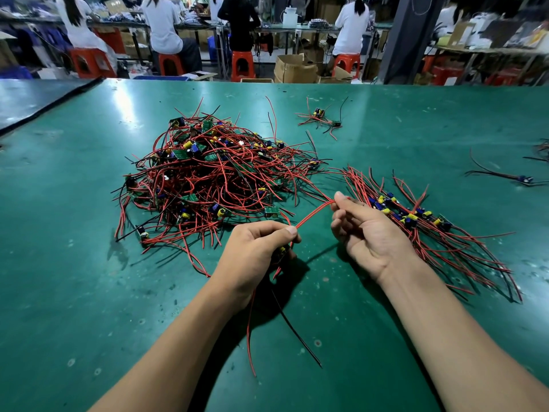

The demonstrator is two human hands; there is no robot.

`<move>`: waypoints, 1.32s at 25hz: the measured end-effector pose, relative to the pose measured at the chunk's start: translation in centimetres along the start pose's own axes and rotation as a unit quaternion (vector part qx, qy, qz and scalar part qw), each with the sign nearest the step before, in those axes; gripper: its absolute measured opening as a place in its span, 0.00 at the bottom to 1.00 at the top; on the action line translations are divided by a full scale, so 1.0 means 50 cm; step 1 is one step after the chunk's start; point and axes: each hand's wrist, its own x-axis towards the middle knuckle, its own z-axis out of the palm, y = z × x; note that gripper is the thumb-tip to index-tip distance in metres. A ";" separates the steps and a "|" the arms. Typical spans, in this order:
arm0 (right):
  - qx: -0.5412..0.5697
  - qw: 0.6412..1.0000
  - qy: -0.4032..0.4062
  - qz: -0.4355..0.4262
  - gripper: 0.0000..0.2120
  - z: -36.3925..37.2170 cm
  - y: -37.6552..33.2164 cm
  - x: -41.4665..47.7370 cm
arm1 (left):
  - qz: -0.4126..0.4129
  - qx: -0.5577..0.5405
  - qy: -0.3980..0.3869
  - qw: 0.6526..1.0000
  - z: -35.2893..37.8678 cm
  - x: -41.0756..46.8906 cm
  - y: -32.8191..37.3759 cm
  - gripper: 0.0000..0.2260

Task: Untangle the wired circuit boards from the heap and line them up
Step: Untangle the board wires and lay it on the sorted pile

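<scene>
The person's left hand point(258, 251) is curling its fingers around a small circuit board point(282, 250), which is mostly hiding inside the fist. Its thumb is pressing a red wire point(315, 212) against the first finger. That wire is stretching up toward 1 o'clock to the right hand point(367, 230). The right hand is lying palm up and is pinching the far end of the wire between thumb and first finger, while its other fingers are curling loosely.

Under the left hand, 1 more red wire point(251, 322) and 1 black wire point(297, 337) are hanging down toward 6 o'clock.

The big heap of boards point(214, 179) is sitting on the green table point(74, 278) at 11 o'clock from the hands, all tangled with red and black wires. The lined-up row of boards point(416, 221) is lying just behind the right hand, at 3 o'clock.

A little clump of boards point(322, 118) is resting far off at 12 o'clock. 1 lone board point(525, 179) is lying at 2 o'clock near the table's edge.

Behind the table, people are sitting on orange stools point(243, 65).
</scene>
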 end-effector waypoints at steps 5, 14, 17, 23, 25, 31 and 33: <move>0.048 0.999 0.021 -0.011 0.12 -0.020 -0.031 0.005 | 0.004 -0.017 0.014 1.000 -0.008 0.002 0.000 0.08; -0.148 0.969 -0.190 0.048 0.13 0.005 0.021 -0.020 | -0.027 -0.048 0.002 0.998 -0.008 0.000 0.007 0.09; -0.131 0.976 -0.174 0.003 0.08 0.005 0.034 -0.014 | -0.025 -0.015 -0.016 0.999 -0.006 -0.002 0.009 0.09; -0.194 0.973 -0.013 -0.121 0.05 0.006 0.040 0.004 | -0.017 0.025 -0.019 0.999 0.000 -0.004 0.006 0.09; -0.179 0.966 0.021 -0.185 0.07 0.004 0.031 0.010 | -0.017 0.031 -0.031 0.999 0.003 -0.005 0.009 0.09; -0.025 0.994 0.019 -0.101 0.11 0.016 0.023 0.013 | -0.011 0.014 -0.048 0.999 0.003 -0.002 0.008 0.09; 0.095 0.995 -0.016 0.013 0.13 0.019 0.015 0.009 | -0.007 0.011 -0.047 0.999 0.002 -0.002 0.006 0.09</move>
